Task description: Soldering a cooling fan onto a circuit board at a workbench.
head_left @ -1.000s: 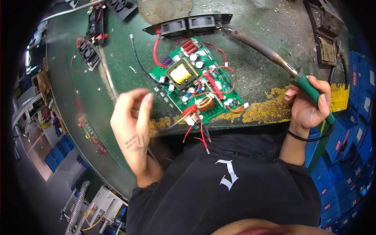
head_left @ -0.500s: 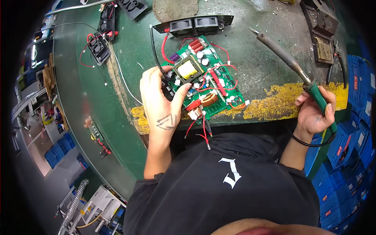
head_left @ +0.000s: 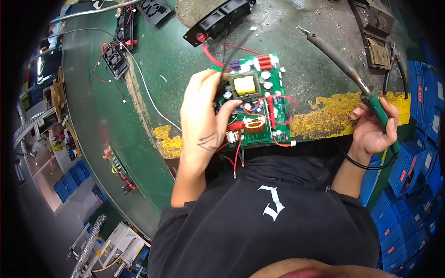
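My left hand (head_left: 201, 113) is closed on the left side of a green circuit board (head_left: 257, 136), thumb over its face near a yellow-topped transformer (head_left: 245, 85). The board carries a copper-wound coil (head_left: 254, 125) and red parts, and loose red wires hang off its near edge. A thick red wire joins it to a black fan panel (head_left: 222, 21) lying beyond. In my right hand (head_left: 373, 127) is a soldering iron (head_left: 334, 59), fingers round its green handle; its tip points up and left, clear of the board. Part of the board's left side is hidden behind my left hand.
More black fans (head_left: 115, 60) with thin wires lie at the far left of the green bench (head_left: 148, 99). A soldering iron stand (head_left: 379, 37) and pliers (head_left: 395, 74) sit at the far right. Blue bins (head_left: 403, 171) are stacked beside the bench on the right.
My left hand has shifted right and turned the board counterclockwise, so it sits straighter to the bench edge. The fan panel has tilted and moved away. The soldering iron has barely moved.
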A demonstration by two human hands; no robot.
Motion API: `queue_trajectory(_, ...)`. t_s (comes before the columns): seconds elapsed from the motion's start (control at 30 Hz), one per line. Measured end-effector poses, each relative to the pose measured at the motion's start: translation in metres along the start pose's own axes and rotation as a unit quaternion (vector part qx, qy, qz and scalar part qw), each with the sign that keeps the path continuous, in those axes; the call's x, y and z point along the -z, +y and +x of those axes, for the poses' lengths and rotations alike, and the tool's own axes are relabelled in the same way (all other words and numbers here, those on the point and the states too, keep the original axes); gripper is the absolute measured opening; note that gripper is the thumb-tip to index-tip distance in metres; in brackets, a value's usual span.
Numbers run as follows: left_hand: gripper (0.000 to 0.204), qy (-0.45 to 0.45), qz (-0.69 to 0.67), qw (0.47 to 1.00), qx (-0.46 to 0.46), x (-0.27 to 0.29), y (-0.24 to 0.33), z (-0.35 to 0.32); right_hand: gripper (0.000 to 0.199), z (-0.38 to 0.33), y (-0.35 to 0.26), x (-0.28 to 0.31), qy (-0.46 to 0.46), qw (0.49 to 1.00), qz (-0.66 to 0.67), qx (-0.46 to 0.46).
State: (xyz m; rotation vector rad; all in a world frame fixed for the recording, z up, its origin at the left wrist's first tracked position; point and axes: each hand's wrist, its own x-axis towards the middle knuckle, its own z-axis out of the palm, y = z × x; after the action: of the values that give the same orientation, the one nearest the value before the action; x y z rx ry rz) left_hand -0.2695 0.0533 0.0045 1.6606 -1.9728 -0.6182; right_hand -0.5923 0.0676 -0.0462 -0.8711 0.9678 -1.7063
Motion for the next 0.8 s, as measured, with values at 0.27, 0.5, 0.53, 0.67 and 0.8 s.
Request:
queue_trajectory(0.27,0.041,0.020,0.053,0.998,-0.038,0.000,0.012,0.012,0.045,-0.003,-0.006,0.003,0.023,1.000,0.006,0.009)
queue_trajectory(0.5,0.011,0.074,0.109,0.979,-0.155,0.002,0.015,0.057,0.046,0.002,-0.005,0.004,0.022,1.000,0.003,0.007)
queue_trajectory(0.53,0.012,0.054,0.101,0.975,-0.189,0.001,0.016,0.063,0.046,0.002,-0.005,0.004,0.020,1.000,0.005,0.007)
queue_trajectory(0.67,0.015,0.013,0.174,0.954,-0.243,-0.011,0.020,0.078,0.046,0.001,-0.006,0.009,0.043,0.999,-0.002,0.007)
queue_trajectory(0.8,0.013,0.008,0.191,0.956,-0.222,-0.016,0.016,0.084,0.046,-0.002,-0.006,0.017,0.046,0.999,0.003,0.009)
